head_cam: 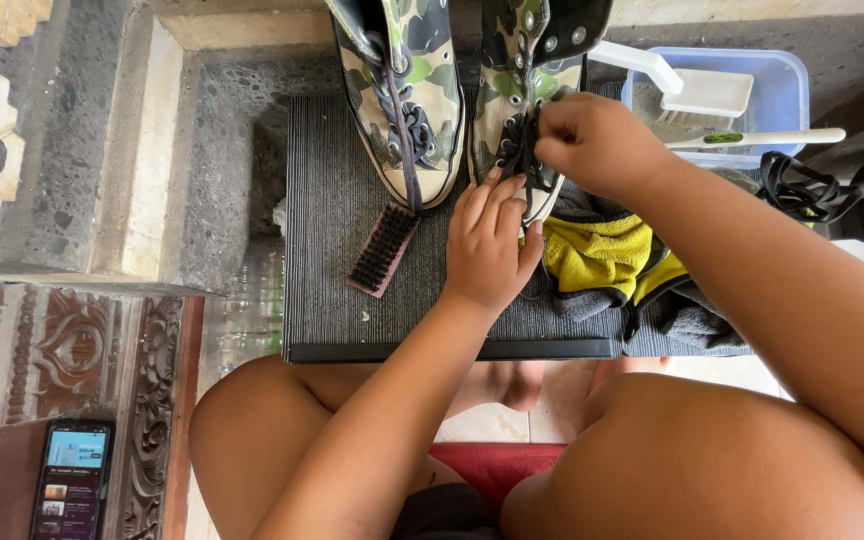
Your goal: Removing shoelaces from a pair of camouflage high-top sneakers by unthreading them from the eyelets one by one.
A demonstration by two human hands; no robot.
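Note:
Two camouflage high-top sneakers stand side by side on a dark ribbed mat (332,290). My left hand (487,240) rests flat on the toe of the right sneaker (522,80), holding it down. My right hand (592,140) pinches that sneaker's black shoelace (517,150) near the lower eyelets. The left sneaker (407,90) stands untouched with its dark lace hanging down the front.
A small brown-handled brush (382,250) lies on the mat by the left sneaker. A yellow and grey cloth (602,260) lies under my right forearm. A blue tub (772,90) holds a white brush and a toothbrush (762,137). A phone (72,480) lies at lower left.

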